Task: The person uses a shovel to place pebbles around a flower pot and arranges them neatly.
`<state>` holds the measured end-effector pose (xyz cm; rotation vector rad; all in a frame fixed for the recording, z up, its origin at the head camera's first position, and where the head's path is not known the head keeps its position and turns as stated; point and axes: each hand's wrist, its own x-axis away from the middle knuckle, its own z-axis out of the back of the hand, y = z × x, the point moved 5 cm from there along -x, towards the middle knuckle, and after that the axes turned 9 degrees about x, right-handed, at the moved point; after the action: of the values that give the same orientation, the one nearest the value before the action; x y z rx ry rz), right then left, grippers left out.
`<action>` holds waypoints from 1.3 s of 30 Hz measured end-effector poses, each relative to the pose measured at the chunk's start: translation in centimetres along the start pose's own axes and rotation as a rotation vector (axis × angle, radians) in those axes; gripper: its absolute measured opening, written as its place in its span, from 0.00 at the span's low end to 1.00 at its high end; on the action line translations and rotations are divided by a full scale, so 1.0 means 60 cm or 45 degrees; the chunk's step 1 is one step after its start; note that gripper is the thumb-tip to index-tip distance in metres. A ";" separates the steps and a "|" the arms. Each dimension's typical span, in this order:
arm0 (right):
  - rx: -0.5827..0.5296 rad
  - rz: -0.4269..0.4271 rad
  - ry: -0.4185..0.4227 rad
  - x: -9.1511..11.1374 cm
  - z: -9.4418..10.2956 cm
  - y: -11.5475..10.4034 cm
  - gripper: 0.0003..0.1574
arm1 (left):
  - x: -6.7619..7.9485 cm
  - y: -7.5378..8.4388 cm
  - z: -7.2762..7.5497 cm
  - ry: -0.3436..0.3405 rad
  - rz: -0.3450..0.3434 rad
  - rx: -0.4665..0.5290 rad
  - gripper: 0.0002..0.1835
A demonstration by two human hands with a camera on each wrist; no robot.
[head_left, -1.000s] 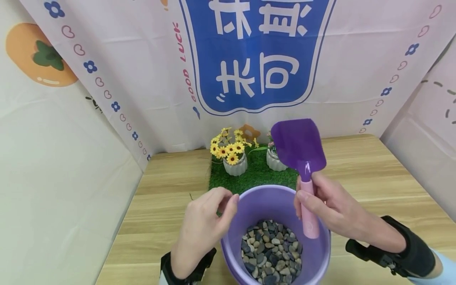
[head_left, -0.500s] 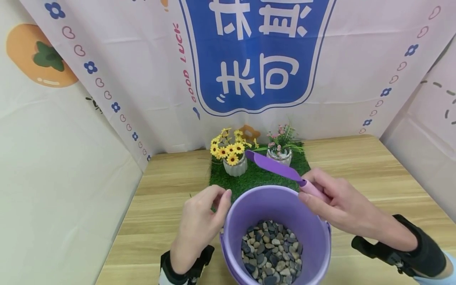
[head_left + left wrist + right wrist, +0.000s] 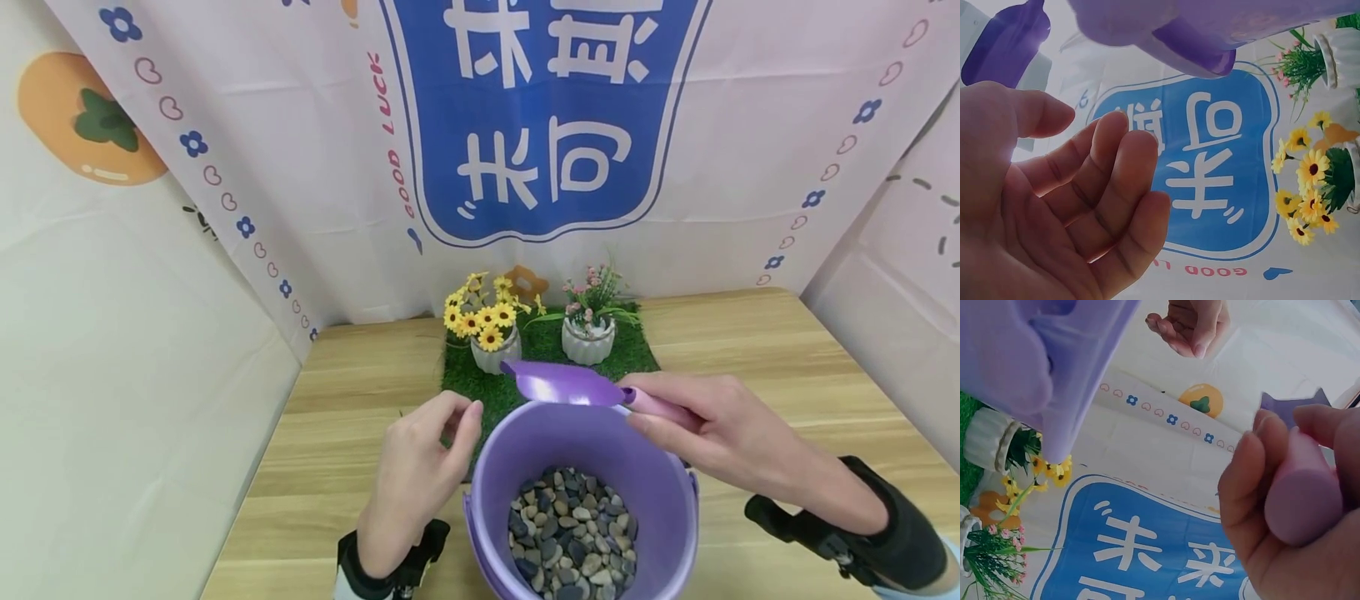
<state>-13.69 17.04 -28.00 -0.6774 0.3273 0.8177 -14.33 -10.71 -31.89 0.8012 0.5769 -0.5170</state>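
Red capitals (image 3: 387, 127) reading "GOOD LUCK" run upward on the white cloth backdrop (image 3: 322, 175) — and beside them a blue printed panel (image 3: 543, 104) carries white Chinese characters (image 3: 501, 167): 未, 来 and 可 legible, a fourth only partly in view.

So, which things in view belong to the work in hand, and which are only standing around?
Likely part of the work:
purple shovel, its pink handle held by the right hand
purple bucket
pebbles inside the bucket

Apparently only standing around:
potted yellow flowers
potted pink flowers
green mat under both pots
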 end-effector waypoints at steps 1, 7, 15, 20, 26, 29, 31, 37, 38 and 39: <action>0.002 -0.004 -0.014 0.000 0.000 0.001 0.25 | 0.000 0.000 0.000 0.000 0.001 0.000 0.05; 0.028 -0.070 -0.015 0.003 -0.001 0.005 0.23 | 0.000 -0.001 -0.001 0.006 0.008 -0.011 0.06; 0.190 0.009 0.095 0.007 -0.003 0.003 0.27 | 0.003 -0.004 -0.004 -0.006 0.019 -0.006 0.06; 0.254 0.041 0.087 0.007 -0.005 -0.001 0.27 | 0.004 -0.006 -0.003 0.004 0.021 -0.005 0.05; 0.237 0.077 0.049 0.007 -0.008 0.001 0.25 | 0.002 -0.007 -0.003 0.004 0.025 0.012 0.05; 0.265 0.101 0.012 0.007 -0.012 0.004 0.22 | 0.002 -0.009 -0.003 0.003 0.038 0.007 0.05; 0.285 0.103 -0.021 0.007 -0.014 0.006 0.20 | 0.002 -0.011 -0.003 0.001 0.048 0.002 0.05; 0.317 0.088 -0.154 0.009 -0.023 0.007 0.17 | 0.000 -0.013 -0.001 0.012 0.048 -0.026 0.06; 0.325 0.091 -0.169 0.009 -0.025 0.008 0.16 | 0.000 -0.013 0.000 0.016 0.045 -0.032 0.06; 0.336 0.100 -0.181 0.009 -0.027 0.008 0.16 | 0.000 -0.014 0.000 0.018 0.043 -0.035 0.06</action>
<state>-13.71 16.52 -29.69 -0.3600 0.3268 0.8741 -14.85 -11.18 -32.29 0.7873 0.5814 -0.4718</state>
